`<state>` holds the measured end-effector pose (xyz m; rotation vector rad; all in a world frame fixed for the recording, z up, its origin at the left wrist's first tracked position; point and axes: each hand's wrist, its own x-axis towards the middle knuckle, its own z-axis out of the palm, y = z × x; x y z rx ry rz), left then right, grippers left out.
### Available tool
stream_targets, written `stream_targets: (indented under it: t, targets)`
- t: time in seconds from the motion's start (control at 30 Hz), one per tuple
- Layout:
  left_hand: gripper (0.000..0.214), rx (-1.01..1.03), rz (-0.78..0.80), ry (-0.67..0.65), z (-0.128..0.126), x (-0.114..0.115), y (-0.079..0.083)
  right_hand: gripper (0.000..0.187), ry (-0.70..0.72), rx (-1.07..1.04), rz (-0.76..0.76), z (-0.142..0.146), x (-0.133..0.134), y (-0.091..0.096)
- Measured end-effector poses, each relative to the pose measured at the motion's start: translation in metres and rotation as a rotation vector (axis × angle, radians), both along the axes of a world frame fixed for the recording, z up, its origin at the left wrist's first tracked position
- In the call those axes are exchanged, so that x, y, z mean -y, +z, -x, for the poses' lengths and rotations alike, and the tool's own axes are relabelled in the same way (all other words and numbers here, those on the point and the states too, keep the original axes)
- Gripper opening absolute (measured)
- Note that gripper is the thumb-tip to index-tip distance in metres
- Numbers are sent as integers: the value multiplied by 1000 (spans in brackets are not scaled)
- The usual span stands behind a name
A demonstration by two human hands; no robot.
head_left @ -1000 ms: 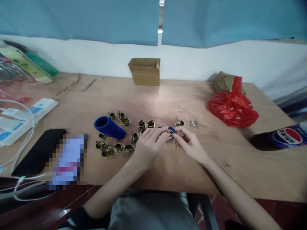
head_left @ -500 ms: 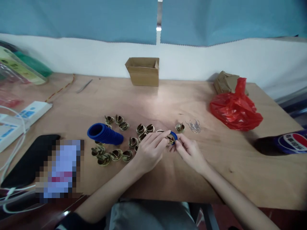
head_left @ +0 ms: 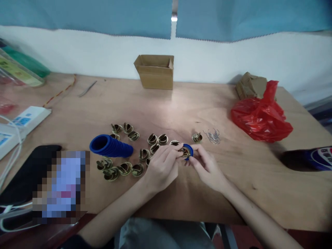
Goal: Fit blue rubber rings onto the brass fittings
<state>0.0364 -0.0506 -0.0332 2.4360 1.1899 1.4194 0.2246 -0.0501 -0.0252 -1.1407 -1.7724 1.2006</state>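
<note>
My left hand [head_left: 161,166] and my right hand [head_left: 206,167] meet above the wooden table [head_left: 166,114], fingers pinched together on a small blue ring with a brass part in it [head_left: 187,151]. Several brass round parts [head_left: 124,168] lie scattered to the left of my hands. A stack of blue rings [head_left: 110,146] lies on its side among them. One more brass part [head_left: 197,138] sits just beyond my right hand, beside a small heap of wire clips [head_left: 213,135].
A small open cardboard box [head_left: 155,71] stands at the back by the wall. A red plastic bag [head_left: 260,116] lies at the right, a bottle [head_left: 311,157] on its side at the right edge. A black phone [head_left: 26,176], white power strips [head_left: 23,121] and cables occupy the left.
The view has shifted a little. My hands stay together on the blue ring, which has turned slightly between the fingers.
</note>
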Motion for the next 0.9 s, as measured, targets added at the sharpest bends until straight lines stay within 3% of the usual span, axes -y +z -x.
stream_targets:
  t: [0.27,0.4,0.53,0.77,0.9]
  targets:
    - [19,-4,-32,31,-1,-2,0,15,-147,67,-103,11,9,-10]
    - [24,-12,-34,16,0,-1,-3,23,-169,100,-187,12,11,-13]
    - [17,40,10,-8,1,-1,1,23,-173,47,-164,12,8,-13]
    - [24,432,497,-10,2,-8,17,13,-154,-303,125,9,-5,-2]
    - [23,566,742,-146,0,-11,12,16,-126,-346,223,7,-7,2]
